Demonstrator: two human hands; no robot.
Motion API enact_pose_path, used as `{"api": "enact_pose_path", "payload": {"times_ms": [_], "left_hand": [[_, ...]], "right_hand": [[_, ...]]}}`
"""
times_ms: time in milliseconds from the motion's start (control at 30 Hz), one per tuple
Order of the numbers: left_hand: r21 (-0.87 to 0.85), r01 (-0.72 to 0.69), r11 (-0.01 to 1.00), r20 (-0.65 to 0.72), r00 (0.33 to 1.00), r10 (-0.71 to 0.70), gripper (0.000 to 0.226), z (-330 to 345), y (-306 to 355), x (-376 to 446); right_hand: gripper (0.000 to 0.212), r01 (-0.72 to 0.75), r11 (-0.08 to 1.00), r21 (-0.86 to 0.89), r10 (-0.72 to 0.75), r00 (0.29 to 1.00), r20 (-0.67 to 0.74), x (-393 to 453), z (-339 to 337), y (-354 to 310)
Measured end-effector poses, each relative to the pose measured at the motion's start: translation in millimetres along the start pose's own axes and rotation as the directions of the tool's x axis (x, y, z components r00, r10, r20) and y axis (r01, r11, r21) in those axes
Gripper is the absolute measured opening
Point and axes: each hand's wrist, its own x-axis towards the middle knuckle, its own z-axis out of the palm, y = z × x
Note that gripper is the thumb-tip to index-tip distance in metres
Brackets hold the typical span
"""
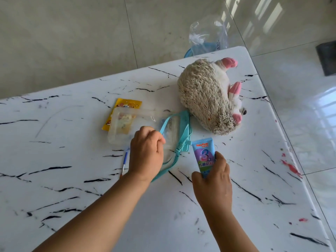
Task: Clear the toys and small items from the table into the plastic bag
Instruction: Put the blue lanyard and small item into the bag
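My left hand (146, 151) pinches the teal rim of a clear zip pouch (179, 131) lying on the marble table (72, 179). My right hand (212, 180) grips the lower end of a blue toothpaste tube (203, 153) just right of the pouch. A plush hedgehog (205, 95) lies on its side beyond them. A yellow sticker packet (125, 108) under a clear plastic sleeve (118, 131) sits to the left. A thin blue pen (125, 162) lies beside my left wrist. The clear plastic bag (207, 36) stands past the table's far edge.
The plastic bag rests on a blue stool or basin (189, 53) on the tiled floor. Red paint smears (291, 168) mark the table's right edge. A dark mat (327, 57) lies on the floor at the far right.
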Motion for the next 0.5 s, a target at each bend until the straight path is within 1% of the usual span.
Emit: {"api": "enact_pose_path", "payload": {"times_ms": [67,100,133,167,233,267,300,367,400,433,500], "left_hand": [[-0.027,0.002,1.0,0.075,0.997,0.0,0.03,2,0,12],[-0.013,0.002,1.0,0.119,0.993,0.0,0.032,4,-1,17],[0.04,-0.009,0.999,0.171,0.985,0.002,0.035,7,-2,20],[0.118,-0.024,0.993,0.23,0.973,-0.004,0.044,11,-4,22],[0.287,-0.05,0.956,0.333,0.942,-0.051,0.074,20,-9,22],[0.345,-0.049,0.937,0.361,0.929,-0.085,0.084,24,-13,23],[0.375,-0.034,0.926,0.381,0.917,-0.12,0.089,26,-15,24],[0.385,-0.005,0.923,0.406,0.899,-0.164,0.09,27,-19,28],[0.39,-0.014,0.921,0.41,0.898,-0.16,0.086,26,-19,30],[0.4,-0.034,0.916,0.405,0.903,-0.143,0.079,24,-19,31],[0.407,-0.096,0.908,0.361,0.93,-0.064,0.058,17,-16,29]], "right_hand": [[0.07,-0.001,1.0,0.018,0.001,1.0,0.0,-2,0,3],[0.07,-0.004,1.0,0.027,0.004,1.0,0.001,-3,1,5],[0.07,-0.007,0.999,0.036,0.007,1.0,0.0,-3,1,7],[0.07,-0.007,0.999,0.042,0.007,1.0,-0.002,-3,1,9],[0.07,-0.005,0.999,0.044,0.005,1.0,0.001,-3,1,13],[0.07,-0.003,0.999,0.042,0.003,1.0,0.002,-3,1,14],[0.07,0.001,0.999,0.042,-0.001,1.0,0.0,-4,1,16],[0.069,0.009,0.999,0.051,-0.008,1.0,-0.005,-3,1,17],[0.069,0.007,0.998,0.058,-0.007,1.0,-0.007,-4,1,17],[0.069,0.005,0.998,0.062,-0.004,1.0,-0.006,-4,1,17],[0.069,0.008,0.998,0.066,-0.008,1.0,-0.005,-8,-1,15]]}}
